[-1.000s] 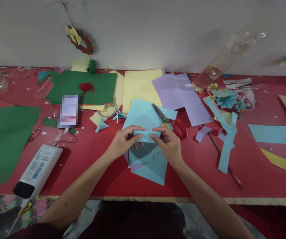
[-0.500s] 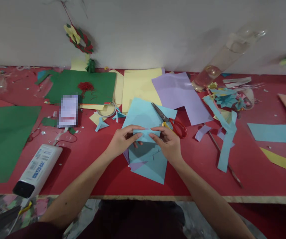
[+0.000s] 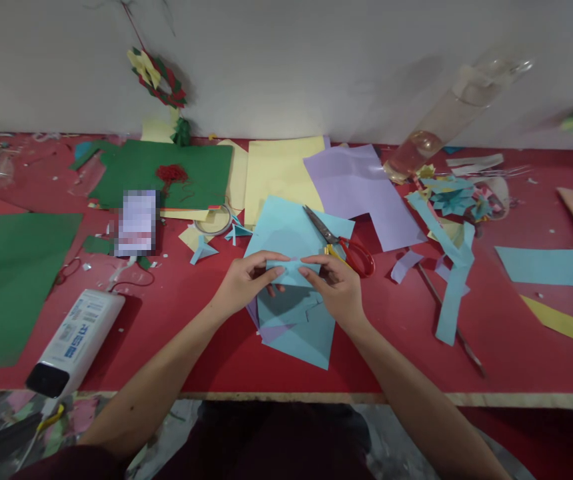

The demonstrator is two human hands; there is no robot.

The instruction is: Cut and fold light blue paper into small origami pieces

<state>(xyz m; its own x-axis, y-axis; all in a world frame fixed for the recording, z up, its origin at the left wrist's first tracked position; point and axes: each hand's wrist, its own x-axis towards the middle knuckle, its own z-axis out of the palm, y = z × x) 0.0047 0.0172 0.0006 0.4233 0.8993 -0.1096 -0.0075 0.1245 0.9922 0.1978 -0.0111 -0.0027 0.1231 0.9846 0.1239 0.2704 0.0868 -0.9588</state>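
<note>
A small piece of light blue paper is held up between my two hands, with a bit of purple showing at its top edge. My left hand pinches its left end between thumb and fingers. At the right end, my right hand grips it the same way. Below lies a larger light blue sheet, partly over purple paper, with cut lines visible in it. Scissors with red handles rest just beyond my right hand, blades pointing away to the left.
Left are a phone, a white power bank, green sheets and a roll of tape. Yellow paper and purple paper lie at the back. A leaning bottle, blue strips and a thin stick are right.
</note>
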